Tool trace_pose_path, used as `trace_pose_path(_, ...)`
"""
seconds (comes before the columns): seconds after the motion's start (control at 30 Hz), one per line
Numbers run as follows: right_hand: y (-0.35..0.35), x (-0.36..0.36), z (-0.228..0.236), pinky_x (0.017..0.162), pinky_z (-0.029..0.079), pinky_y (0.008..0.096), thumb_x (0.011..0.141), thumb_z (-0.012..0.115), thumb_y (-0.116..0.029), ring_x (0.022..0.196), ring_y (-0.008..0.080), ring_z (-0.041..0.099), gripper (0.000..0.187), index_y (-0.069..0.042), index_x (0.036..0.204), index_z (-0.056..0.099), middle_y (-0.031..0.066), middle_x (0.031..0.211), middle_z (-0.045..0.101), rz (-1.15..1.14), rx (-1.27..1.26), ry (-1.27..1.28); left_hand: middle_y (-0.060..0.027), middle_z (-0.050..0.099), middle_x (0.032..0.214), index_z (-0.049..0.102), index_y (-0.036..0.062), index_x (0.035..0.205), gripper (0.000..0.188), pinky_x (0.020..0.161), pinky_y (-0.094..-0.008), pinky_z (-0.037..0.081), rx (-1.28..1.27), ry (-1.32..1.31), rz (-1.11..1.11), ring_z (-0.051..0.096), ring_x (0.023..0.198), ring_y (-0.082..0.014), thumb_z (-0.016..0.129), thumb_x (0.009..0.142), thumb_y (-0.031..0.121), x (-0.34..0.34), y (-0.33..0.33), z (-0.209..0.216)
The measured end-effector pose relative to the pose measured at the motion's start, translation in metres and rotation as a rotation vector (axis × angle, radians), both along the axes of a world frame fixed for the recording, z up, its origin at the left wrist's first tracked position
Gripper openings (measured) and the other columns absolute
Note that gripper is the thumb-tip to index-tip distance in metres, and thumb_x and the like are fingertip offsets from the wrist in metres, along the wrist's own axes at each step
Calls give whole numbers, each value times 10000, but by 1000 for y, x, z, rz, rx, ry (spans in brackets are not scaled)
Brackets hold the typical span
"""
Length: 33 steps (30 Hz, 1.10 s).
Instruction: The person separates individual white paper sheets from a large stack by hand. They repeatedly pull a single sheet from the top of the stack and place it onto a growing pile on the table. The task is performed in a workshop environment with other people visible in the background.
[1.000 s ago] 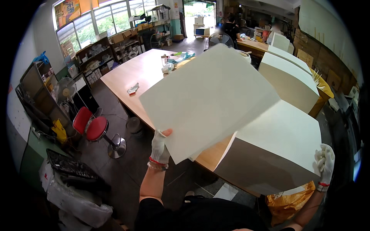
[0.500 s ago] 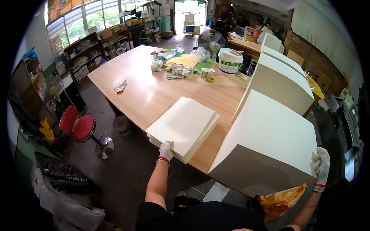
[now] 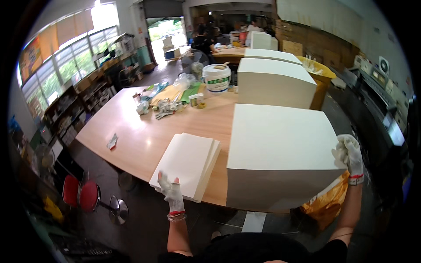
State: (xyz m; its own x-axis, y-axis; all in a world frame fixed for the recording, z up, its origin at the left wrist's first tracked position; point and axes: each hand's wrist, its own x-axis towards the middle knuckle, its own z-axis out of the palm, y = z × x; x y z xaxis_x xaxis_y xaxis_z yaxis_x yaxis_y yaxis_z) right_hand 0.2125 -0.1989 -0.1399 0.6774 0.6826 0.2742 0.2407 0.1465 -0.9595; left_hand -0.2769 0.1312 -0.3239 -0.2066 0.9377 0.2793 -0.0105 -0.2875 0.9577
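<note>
The work looks early: a low pile of paper sheets (image 3: 187,160) lies on the desk (image 3: 197,122), while the far taller paper stack (image 3: 283,138) beside it seems left to handle. The left hand (image 3: 172,193), fingers spread, is at the pile's near edge; the right hand (image 3: 350,154) curls at the stack's right edge, its grip unclear

The left hand (image 3: 171,190), in a white knit glove (image 3: 176,202), is open, its fingers (image 3: 164,182) raised and its bare-tipped thumb (image 3: 176,180) standing apart to their right. Just behind that palm come a red cuff (image 3: 176,213) and a bracelet (image 3: 176,217), then the bare left forearm (image 3: 178,236). Well to its right and farther forward, the gloved right hand (image 3: 349,153) has bent fingers; whether they grip is unclear. Behind it, the right forearm (image 3: 351,210) slants back inward to a black sleeve (image 3: 335,251).
</note>
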Motion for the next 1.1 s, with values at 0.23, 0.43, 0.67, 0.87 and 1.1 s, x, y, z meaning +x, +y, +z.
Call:
trace_pose_path(0.23,-23,-39,-41,794,529,265,1031,548,-176,947,130,636,268,-2,1204,658,73,1087,698,-404,269,-349,-175,639,1254,563,32,1210,435,950,-412,519,1106,300,-904,649,1113,-307,620,798,-93,99,-75,210)
trace_pose_path(0.43,-27,-76,-20,713,492,336,994,580,-215,760,185,619,250,23,955,648,134,825,644,-421,-66,-503,-81,665,1055,617,72,955,126,805,-418,547,1435,879,-1178,646,997,-301,657,849,127,255,-125,257)
trace_pose_path(0.67,-27,-75,0,617,475,424,916,646,-254,674,328,617,339,-35,665,583,148,635,568,-663,-256,-1059,-93,637,1099,622,52,909,120,811,-410,545,1325,991,-1191,622,1008,-306,663,846,146,287,-128,235)
trace_pose_path(0.87,29,-42,16,544,512,298,833,745,-25,593,186,557,355,-56,1167,627,44,808,575,-889,454,-1719,-149,627,1277,610,9,888,89,848,-398,548,1257,819,-1367,621,1083,-332,660,821,38,294,-129,238)
trace_pose_path(1.1,29,-52,32,493,401,350,884,624,-39,539,239,526,165,31,1033,613,76,631,491,-595,319,-1374,-184,712,1104,592,-18,824,58,800,-350,538,1062,794,-1330,669,860,-296,650,819,-24,296,-123,234)
